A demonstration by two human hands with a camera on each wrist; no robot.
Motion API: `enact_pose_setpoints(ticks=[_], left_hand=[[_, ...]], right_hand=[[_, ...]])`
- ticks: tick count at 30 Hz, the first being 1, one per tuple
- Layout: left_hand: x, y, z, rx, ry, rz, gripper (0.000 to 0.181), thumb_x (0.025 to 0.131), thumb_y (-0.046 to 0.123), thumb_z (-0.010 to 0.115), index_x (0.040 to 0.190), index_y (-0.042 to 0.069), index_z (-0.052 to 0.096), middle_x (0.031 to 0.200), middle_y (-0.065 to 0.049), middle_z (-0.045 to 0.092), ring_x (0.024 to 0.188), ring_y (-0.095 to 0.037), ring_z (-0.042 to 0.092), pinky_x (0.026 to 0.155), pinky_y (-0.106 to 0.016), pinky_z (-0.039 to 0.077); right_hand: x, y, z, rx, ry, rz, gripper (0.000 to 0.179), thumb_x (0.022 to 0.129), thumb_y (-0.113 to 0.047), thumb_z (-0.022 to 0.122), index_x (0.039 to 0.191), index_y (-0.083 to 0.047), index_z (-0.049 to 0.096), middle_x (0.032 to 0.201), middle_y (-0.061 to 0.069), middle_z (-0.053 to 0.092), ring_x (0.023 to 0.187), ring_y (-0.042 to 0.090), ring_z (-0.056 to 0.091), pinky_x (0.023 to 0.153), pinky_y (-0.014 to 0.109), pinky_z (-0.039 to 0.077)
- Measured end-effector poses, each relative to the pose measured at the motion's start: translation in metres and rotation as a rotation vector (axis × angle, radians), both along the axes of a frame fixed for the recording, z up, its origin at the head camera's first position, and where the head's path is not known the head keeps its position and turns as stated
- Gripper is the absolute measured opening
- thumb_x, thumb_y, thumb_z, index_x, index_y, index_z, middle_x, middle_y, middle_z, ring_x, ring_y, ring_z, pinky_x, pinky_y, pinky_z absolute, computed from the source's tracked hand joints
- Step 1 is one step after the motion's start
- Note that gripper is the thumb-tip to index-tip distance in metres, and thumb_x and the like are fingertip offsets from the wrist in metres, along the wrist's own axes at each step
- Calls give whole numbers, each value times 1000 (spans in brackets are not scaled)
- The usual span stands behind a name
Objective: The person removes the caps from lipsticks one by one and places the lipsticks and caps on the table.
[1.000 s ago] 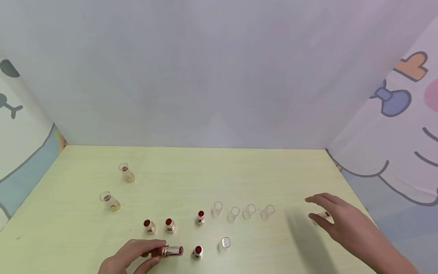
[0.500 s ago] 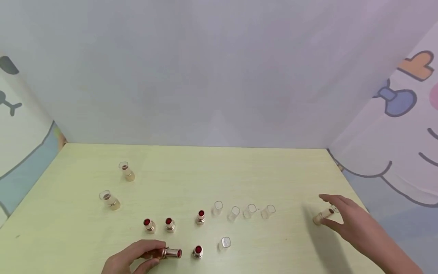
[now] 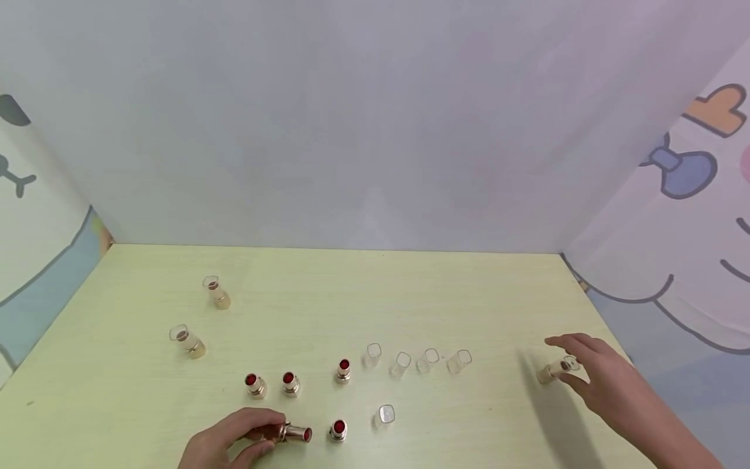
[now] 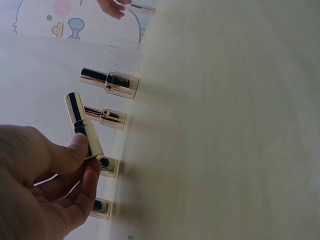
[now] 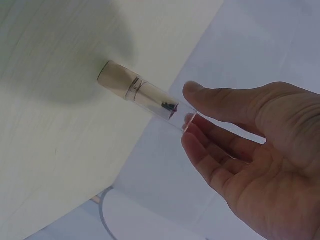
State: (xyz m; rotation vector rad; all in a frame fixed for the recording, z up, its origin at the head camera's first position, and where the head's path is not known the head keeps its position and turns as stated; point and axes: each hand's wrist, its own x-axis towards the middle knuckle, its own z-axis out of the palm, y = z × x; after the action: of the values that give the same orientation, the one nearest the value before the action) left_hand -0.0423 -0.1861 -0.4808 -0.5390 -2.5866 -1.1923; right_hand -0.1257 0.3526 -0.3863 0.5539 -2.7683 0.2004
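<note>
Toppling is the likeliest trouble at the right side of the counter [image 3: 491, 299], where the capped lipstick [image 3: 549, 373] appears to stand on its narrow base just within the spread fingers of the right hand [image 3: 603, 378]; a sideways nudge from the thumb or fingertips on its tall clear cap could tip it. On the other side, the left hand [image 3: 218, 438] pinches an uncapped lipstick [image 3: 297, 434] by its gold base between thumb and fingers. Its red end points toward the uncapped lipstick [image 3: 338, 431] standing just beyond it, so a small swing of the wrist might bump that one or smear the exposed color. The knuckles are also near two more bare lipsticks, the outer one [image 3: 255, 386] and the inner one [image 3: 291, 384], which a careless lift could knock over.

As for position, the pinched lipstick lies at the left fingertips, tilted in the grasp. The capped one sits between the right thumb and fingers, which are loose rather than clenched around it; whether any fingertip touches the cap I cannot tell. Between the two hands, well apart from the right, stand loose clear caps [image 3: 428, 361].
</note>
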Motion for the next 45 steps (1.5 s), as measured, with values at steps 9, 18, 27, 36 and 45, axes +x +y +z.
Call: enact_pose_setpoints(ticks=[9,18,27,36,45], left_hand=[[-4,2,0,-35,15,14,44,74,3,90,110,22,73,96,17,73,79,11,63,66,-4,47],[-8,5,-2,15,57,-19,52,65,-8,90,105,20,72,96,11,70,81,10,62,69,-2,50],[-3,3,-6,-131,9,93,44,69,8,93,102,30,74,96,21,69,88,5,57,66,-18,50],[-2,3,-3,-174,-176,126,36,75,15,91,103,31,75,97,20,66,88,8,54,69,-20,51],[-4,0,-4,-155,-215,68,35,78,16,89,105,29,71,95,20,61,87,6,50,69,-20,50]], right_hand=[[-2,8,-6,-10,-68,-29,65,66,-5,95,125,-11,69,113,3,74,97,30,67,72,28,54],[-3,21,-15,-129,-242,-113,77,73,-13,94,140,-4,58,117,11,73,89,13,69,67,25,54],[-4,29,-35,-264,-232,-75,80,75,-7,92,143,-1,52,111,13,73,89,-18,55,72,6,51],[-4,30,-49,-305,-364,-164,72,78,-7,90,140,-2,54,107,9,71,82,-7,68,70,19,61],[-7,29,-53,-339,-447,-251,42,81,-15,90,114,-8,63,109,9,72,83,-11,66,71,18,60]])
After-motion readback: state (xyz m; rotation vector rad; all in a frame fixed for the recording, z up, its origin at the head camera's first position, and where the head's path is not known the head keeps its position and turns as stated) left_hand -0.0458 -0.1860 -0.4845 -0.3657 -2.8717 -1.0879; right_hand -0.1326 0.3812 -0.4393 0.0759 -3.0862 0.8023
